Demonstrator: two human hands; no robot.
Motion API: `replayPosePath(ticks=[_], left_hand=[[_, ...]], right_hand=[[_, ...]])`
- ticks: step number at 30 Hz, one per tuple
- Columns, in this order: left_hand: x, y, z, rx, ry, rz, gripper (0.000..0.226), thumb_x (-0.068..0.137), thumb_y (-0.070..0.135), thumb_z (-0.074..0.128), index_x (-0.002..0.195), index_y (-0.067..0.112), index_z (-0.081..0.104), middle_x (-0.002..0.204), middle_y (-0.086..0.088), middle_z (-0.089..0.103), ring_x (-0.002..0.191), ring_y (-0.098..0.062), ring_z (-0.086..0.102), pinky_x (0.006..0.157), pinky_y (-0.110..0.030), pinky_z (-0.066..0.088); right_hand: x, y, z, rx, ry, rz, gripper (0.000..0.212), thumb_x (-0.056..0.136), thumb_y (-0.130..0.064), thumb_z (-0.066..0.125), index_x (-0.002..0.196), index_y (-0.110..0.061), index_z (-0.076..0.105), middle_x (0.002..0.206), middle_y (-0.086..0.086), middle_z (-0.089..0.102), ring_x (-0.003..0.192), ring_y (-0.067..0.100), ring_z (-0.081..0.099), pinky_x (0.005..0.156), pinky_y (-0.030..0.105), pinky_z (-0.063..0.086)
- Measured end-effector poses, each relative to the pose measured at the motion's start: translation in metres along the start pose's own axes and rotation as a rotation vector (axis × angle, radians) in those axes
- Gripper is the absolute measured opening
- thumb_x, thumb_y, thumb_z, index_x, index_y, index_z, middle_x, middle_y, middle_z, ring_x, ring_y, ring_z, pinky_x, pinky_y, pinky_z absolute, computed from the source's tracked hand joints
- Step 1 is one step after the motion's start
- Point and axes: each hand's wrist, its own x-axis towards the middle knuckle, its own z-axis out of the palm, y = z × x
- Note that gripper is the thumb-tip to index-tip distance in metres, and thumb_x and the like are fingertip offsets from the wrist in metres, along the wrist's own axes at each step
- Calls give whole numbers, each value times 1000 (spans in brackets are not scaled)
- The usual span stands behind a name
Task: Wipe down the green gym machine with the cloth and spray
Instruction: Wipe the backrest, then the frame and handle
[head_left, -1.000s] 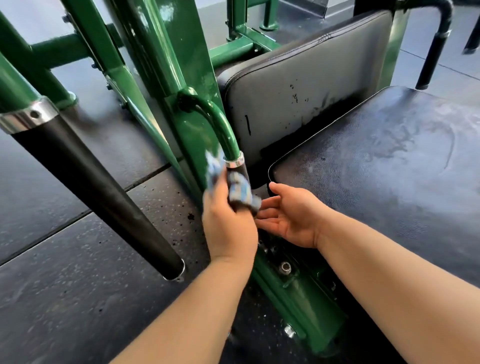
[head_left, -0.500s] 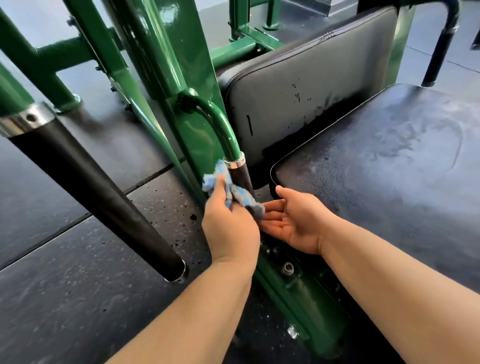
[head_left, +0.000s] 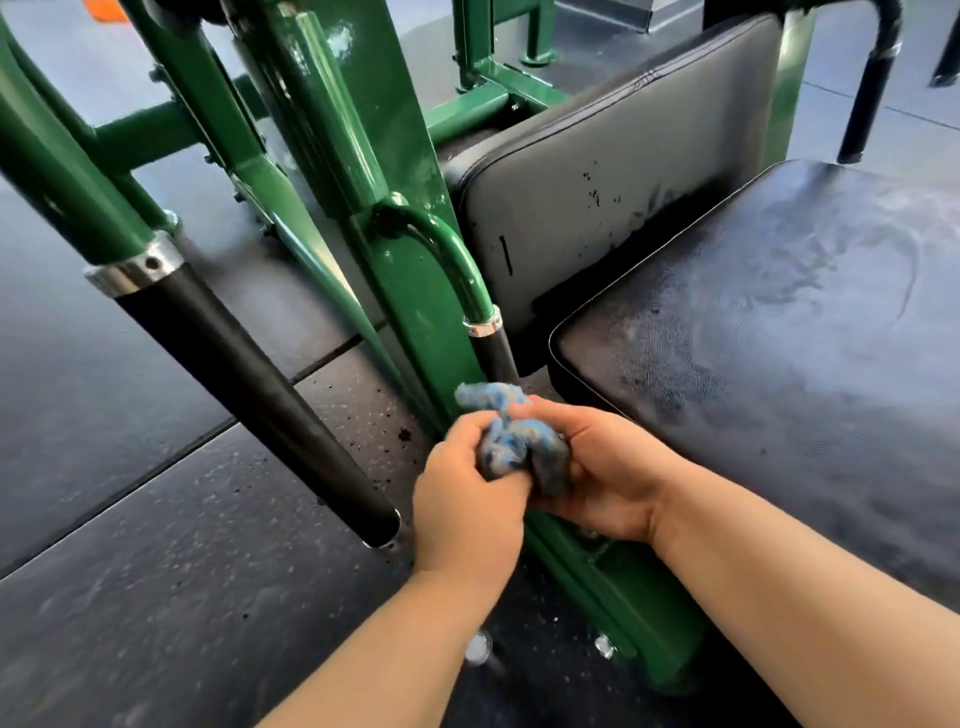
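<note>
Your left: black grip (head_left: 249, 400) blocks.
Your right: seat pad (head_left: 753, 364) blocks.
Your opening: between grip and green frame (head_left: 410, 270).

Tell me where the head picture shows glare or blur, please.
Head view: bright glare patches on the green upright. Head view: a pale sheen across the seat pad. Head view: the cloth, gripped by the left hand and right hand, looks slightly smeared. Head view: the floor at bottom left is soft.
</note>
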Motion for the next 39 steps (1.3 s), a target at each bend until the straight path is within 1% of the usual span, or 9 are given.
replayPosePath(ticks=[3, 6, 11, 15, 18, 22, 28, 32, 39], left_hand=[[-3, -7, -2, -23, -104, 56, 41, 78, 13, 68, 111, 36, 67, 108, 6, 58, 99, -7, 58, 91, -24, 48], [-2, -9, -10, -375, -220, -180, 62, 86, -2, 61, 133, 36, 47, 111, 3, 59, 92, 0, 61, 90, -16, 48], [19, 13, -5, -723, 13, -397, 51, 93, -10, 38, 133, 19, 51, 108, 4, 63, 95, -8, 59, 92, -26, 45], [34, 34, 0, -723, 33, -455, 51, 92, -8, 33, 132, 17, 53, 116, 2, 62, 102, -12, 58, 105, -34, 40], [33, 35, 2, -634, 6, -473, 52, 91, -6, 33, 128, 19, 57, 109, 7, 62, 99, -9, 57, 108, -38, 38], [34, 25, 6, -655, 20, -570, 44, 93, -2, 36, 121, 22, 59, 103, 5, 62, 94, -13, 56, 101, -35, 44], [18, 20, 7, -849, -294, -835, 14, 97, 8, 45, 105, 8, 57, 97, -18, 59, 85, -30, 58, 82, -37, 53], [15, 24, 13, -984, -312, -839, 19, 98, 7, 40, 102, 3, 59, 98, -17, 62, 81, -28, 61, 74, -39, 54], [12, 35, 12, -895, -18, -464, 20, 93, -4, 52, 105, 8, 65, 85, -3, 68, 70, -9, 63, 59, -14, 54]], right_hand=[[-10, 1, -7, -38, 43, -99, 37, 87, -5, 56, 121, -18, 65, 104, 12, 69, 75, 19, 65, 62, 28, 56], [-10, -5, -15, -123, 397, -438, 32, 83, 14, 51, 96, -7, 70, 89, 17, 70, 73, 29, 64, 63, 35, 58], [18, -14, 14, -488, 566, -1032, 39, 79, 5, 55, 90, -28, 73, 96, 2, 73, 85, 13, 67, 81, 26, 53], [39, 7, -3, -807, 691, -745, 43, 85, 1, 51, 107, -30, 70, 100, -5, 69, 80, 3, 60, 65, -2, 38], [40, -1, -16, -880, 655, -556, 40, 84, -1, 47, 99, -29, 72, 87, -5, 69, 75, 10, 63, 58, 7, 43], [39, -28, 8, -579, 505, -871, 45, 75, -6, 44, 91, -39, 70, 91, -9, 70, 86, 12, 64, 77, 27, 52], [20, -7, -12, -468, 435, -600, 48, 88, 10, 37, 103, -24, 67, 86, 2, 69, 80, 19, 62, 71, 31, 54], [6, 0, -19, -124, 278, -576, 56, 94, 11, 38, 116, -36, 58, 110, 0, 70, 95, 21, 68, 79, 38, 57], [-20, -4, -23, -430, 202, -529, 38, 85, 15, 50, 102, -11, 71, 95, 9, 74, 83, 22, 70, 79, 33, 59]])
